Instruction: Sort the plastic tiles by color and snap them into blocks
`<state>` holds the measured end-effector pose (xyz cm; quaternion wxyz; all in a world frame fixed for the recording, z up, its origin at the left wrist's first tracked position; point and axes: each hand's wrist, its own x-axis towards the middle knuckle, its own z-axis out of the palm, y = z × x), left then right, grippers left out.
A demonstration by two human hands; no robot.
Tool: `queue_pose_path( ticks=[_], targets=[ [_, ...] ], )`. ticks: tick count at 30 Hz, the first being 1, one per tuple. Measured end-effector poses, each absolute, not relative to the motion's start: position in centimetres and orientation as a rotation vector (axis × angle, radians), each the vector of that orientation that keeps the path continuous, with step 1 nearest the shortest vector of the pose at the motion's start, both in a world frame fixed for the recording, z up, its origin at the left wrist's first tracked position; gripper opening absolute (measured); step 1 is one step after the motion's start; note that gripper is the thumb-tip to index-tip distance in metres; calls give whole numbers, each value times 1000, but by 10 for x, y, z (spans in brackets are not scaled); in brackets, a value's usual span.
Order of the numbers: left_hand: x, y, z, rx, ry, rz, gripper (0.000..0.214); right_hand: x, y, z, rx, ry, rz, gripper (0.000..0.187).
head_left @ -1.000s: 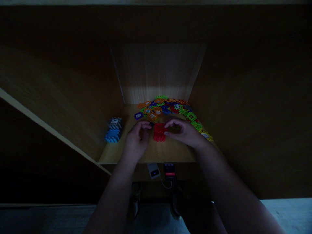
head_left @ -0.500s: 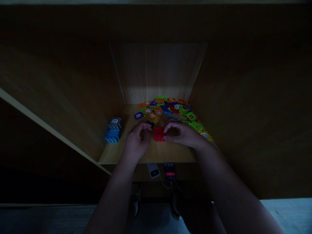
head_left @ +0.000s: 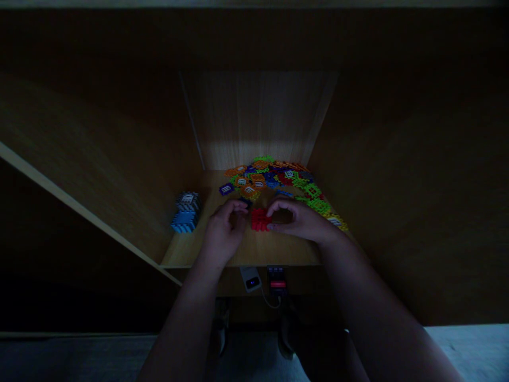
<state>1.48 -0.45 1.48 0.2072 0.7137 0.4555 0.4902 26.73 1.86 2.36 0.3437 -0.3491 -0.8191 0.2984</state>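
A red toothed plastic block piece (head_left: 260, 219) sits low over the wooden desk (head_left: 191, 249), between my two hands. My right hand (head_left: 302, 220) curls round its right side, thumb and fingers pinching it. My left hand (head_left: 223, 229) is closed beside its left edge, fingertips together on a small dark piece (head_left: 246, 203) that I cannot name. Behind the hands lies a heap of several flat interlocking tiles (head_left: 274, 178) in orange, green, blue, red and yellow.
A built blue and grey cube of tiles (head_left: 185, 212) stands at the left by the cubicle's side panel. Wooden walls close in the desk at the back and on both sides. A small white device (head_left: 251, 278) and a dark one (head_left: 277, 279) hang under the front edge.
The red piece has sunk a little lower toward the desk, and my right hand has closed more tightly round it. My left hand has stayed almost in place.
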Motion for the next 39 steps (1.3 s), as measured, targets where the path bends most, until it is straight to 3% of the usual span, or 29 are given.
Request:
queue_pose_path(
  ticks=[12, 16, 21, 26, 33, 39],
  targets=[
    [15, -3, 12, 1988, 1264, 1363, 24, 268, 18, 23, -903, -2143, 753, 22],
    [14, -4, 12, 2004, 1282, 1346, 24, 269, 20, 27, -993, -2076, 535, 16],
    [14, -4, 14, 1998, 1291, 1347, 24, 276, 29, 22, -1762, -1696, 2, 27],
    [14, -4, 14, 1998, 1277, 1361, 24, 277, 31, 20, -2344, -1478, -7, 53],
    [14, -3, 12, 2008, 1287, 1376, 20, 273, 31, 21, -2299, -1583, 47, 49],
    [13, -2, 12, 1996, 1267, 1366, 22, 273, 33, 15, -1920, -1753, -79, 46]
  ],
)
